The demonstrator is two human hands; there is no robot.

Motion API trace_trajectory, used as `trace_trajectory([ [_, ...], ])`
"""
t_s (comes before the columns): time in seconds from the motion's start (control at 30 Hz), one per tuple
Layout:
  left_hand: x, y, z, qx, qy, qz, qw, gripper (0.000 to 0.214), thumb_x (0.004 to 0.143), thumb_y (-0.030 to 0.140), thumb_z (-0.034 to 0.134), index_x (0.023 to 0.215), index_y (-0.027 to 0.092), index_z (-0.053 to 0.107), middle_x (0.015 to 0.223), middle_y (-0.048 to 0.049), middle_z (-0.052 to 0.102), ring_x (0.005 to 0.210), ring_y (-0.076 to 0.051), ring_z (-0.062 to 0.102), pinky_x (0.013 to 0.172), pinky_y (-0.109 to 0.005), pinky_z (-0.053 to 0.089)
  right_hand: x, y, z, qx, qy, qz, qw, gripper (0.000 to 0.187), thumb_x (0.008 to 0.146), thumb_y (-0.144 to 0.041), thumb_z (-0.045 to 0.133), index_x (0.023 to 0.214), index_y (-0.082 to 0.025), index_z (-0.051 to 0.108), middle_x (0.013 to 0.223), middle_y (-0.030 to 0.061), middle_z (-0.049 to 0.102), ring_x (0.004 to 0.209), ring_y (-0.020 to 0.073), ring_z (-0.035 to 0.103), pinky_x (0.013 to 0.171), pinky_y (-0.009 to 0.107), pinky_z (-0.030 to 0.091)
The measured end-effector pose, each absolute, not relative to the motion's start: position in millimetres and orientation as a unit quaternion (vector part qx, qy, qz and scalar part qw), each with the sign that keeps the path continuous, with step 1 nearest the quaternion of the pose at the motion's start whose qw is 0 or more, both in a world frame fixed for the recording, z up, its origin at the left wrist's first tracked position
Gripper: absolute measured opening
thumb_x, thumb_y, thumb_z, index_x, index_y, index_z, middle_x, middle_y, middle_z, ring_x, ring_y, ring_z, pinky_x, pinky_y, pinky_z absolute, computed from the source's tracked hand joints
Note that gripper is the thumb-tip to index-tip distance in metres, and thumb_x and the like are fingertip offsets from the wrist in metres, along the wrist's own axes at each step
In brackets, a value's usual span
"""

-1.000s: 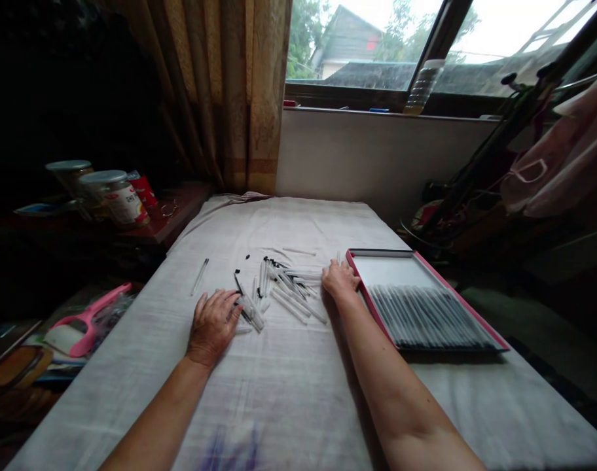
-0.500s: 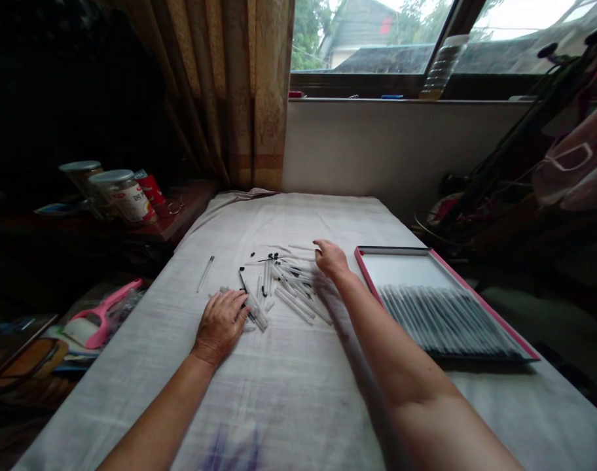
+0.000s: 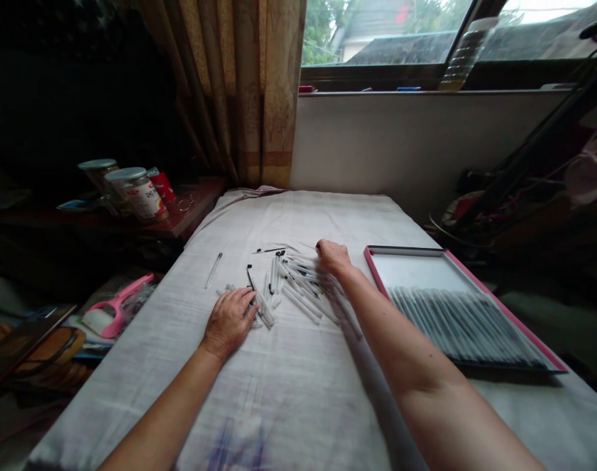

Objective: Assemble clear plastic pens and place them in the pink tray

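Observation:
A scatter of clear plastic pen tubes (image 3: 298, 288) with small black parts lies on a white cloth-covered table (image 3: 289, 392). My left hand (image 3: 230, 320) rests palm down on the near left edge of the scatter, fingers flat and touching a few tubes. My right hand (image 3: 332, 256) lies on the far right edge of the pile with its fingers curled over some tubes; what they hold, if anything, is hidden. One lone tube (image 3: 213, 270) lies apart at the left. To the right, a red-rimmed tray (image 3: 406, 252) holds a neat row of finished pens (image 3: 463, 324).
Jars (image 3: 137, 193) stand on a dark side table at the left. A pink-handled tool (image 3: 116, 306) and clutter lie below it. A curtain (image 3: 249, 91) and window sill with a bottle (image 3: 463, 55) are at the back. Dark stands and cloth crowd the right side.
My right hand moved from beside the tray's corner leftward and farther onto the tube pile. The left hand stayed on the tubes. The view tilted down slightly.

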State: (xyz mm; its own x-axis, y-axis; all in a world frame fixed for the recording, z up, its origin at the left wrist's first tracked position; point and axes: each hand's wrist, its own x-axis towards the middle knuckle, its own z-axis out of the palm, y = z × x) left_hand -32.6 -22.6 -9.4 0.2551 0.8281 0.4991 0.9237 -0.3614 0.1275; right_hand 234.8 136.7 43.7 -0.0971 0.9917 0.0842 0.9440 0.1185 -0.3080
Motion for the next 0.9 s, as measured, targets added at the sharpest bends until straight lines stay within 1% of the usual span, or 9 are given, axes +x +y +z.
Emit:
trace_trajectory([
  [0.13, -34, -24, -6, -0.791, -0.535, -0.274, 0.110, 0.034, 0.096, 0.037, 0.044, 0.113, 0.017, 0.067, 0.116, -0.0115, 0.070, 0.108, -0.026, 0.063, 0.099, -0.047, 0.045, 233, 104, 47, -0.639, -0.725, 0.112, 0.231, 0.032, 0.098, -0.029, 0.037, 0.119, -0.022, 0.060, 0.105, 0.0080, 0.074, 0.098, 0.0197, 0.068, 0.083, 0.030, 0.048],
  [0.23, -35, -26, 0, -0.798, -0.511, -0.297, 0.118, 0.031, 0.097, 0.034, 0.044, 0.111, 0.019, 0.067, 0.113, -0.0095, 0.071, 0.105, -0.024, 0.064, 0.100, -0.046, 0.045, 228, 70, 36, -0.604, -0.728, 0.150, 0.288, 0.030, 0.098, -0.030, 0.037, 0.111, -0.023, 0.063, 0.095, 0.0026, 0.075, 0.090, 0.0141, 0.069, 0.078, 0.023, 0.049],
  [0.37, -24, -30, 5, -0.798, -0.496, -0.329, 0.098, 0.030, 0.096, 0.033, 0.045, 0.108, 0.021, 0.070, 0.105, -0.0085, 0.073, 0.100, -0.023, 0.065, 0.095, -0.043, 0.047, 214, 29, 16, -0.484, -0.707, 0.258, 0.446, 0.020, 0.089, -0.031, 0.048, 0.094, -0.020, 0.064, 0.080, 0.0029, 0.072, 0.071, 0.0153, 0.066, 0.065, 0.025, 0.050],
  [0.43, -14, -33, 7, -0.791, -0.498, -0.351, 0.062, 0.032, 0.096, 0.037, 0.046, 0.109, 0.021, 0.070, 0.102, -0.0092, 0.073, 0.099, -0.024, 0.065, 0.090, -0.041, 0.049, 204, 12, 12, -0.436, -0.713, 0.279, 0.472, 0.016, 0.086, -0.031, 0.052, 0.089, -0.019, 0.064, 0.077, 0.0029, 0.070, 0.068, 0.0147, 0.063, 0.062, 0.024, 0.048],
  [0.5, -1, -36, 9, -0.766, -0.509, -0.392, 0.000, 0.033, 0.094, 0.042, 0.050, 0.107, 0.021, 0.071, 0.100, -0.0090, 0.073, 0.096, -0.024, 0.065, 0.089, -0.041, 0.050, 193, -1, 13, -0.406, -0.731, 0.282, 0.471, 0.014, 0.086, -0.031, 0.054, 0.086, -0.020, 0.063, 0.077, 0.0027, 0.068, 0.068, 0.0139, 0.062, 0.062, 0.024, 0.047],
  [0.6, 14, -40, 13, -0.691, -0.514, -0.483, -0.161, 0.033, 0.091, 0.047, 0.054, 0.096, 0.020, 0.072, 0.102, -0.0085, 0.073, 0.098, -0.023, 0.066, 0.091, -0.038, 0.050, 178, -14, 17, -0.370, -0.750, 0.301, 0.458, 0.012, 0.087, -0.031, 0.056, 0.089, -0.021, 0.063, 0.077, 0.0015, 0.068, 0.067, 0.0131, 0.061, 0.063, 0.023, 0.046],
  [0.7, 17, -39, 18, -0.621, -0.515, -0.535, -0.251, 0.038, 0.093, 0.050, 0.047, 0.093, 0.017, 0.067, 0.095, -0.0084, 0.073, 0.088, -0.019, 0.068, 0.076, -0.031, 0.055, 169, -20, 20, -0.368, -0.766, 0.308, 0.427, 0.012, 0.088, -0.029, 0.056, 0.094, -0.021, 0.064, 0.081, 0.0014, 0.070, 0.067, 0.0126, 0.062, 0.062, 0.022, 0.045],
  [0.8, 4, -28, 23, -0.563, -0.522, -0.577, -0.277, 0.042, 0.096, 0.053, 0.037, 0.090, 0.017, 0.059, 0.081, -0.0059, 0.069, 0.071, -0.016, 0.067, 0.061, -0.026, 0.054, 167, -15, 24, -0.393, -0.813, 0.249, 0.349, 0.012, 0.090, -0.025, 0.054, 0.089, -0.022, 0.066, 0.083, 0.0017, 0.072, 0.069, 0.0130, 0.062, 0.064, 0.023, 0.044],
  [0.9, -17, -9, 24, -0.538, -0.564, -0.588, -0.216, 0.043, 0.097, 0.055, 0.030, 0.090, 0.019, 0.053, 0.054, 0.0052, 0.051, 0.043, -0.010, 0.051, 0.046, -0.020, 0.044, 167, 10, 38, -0.440, -0.843, 0.157, 0.268, 0.017, 0.092, -0.026, 0.052, 0.094, -0.022, 0.068, 0.088, 0.0030, 0.073, 0.078, 0.0148, 0.064, 0.071, 0.023, 0.044],
])
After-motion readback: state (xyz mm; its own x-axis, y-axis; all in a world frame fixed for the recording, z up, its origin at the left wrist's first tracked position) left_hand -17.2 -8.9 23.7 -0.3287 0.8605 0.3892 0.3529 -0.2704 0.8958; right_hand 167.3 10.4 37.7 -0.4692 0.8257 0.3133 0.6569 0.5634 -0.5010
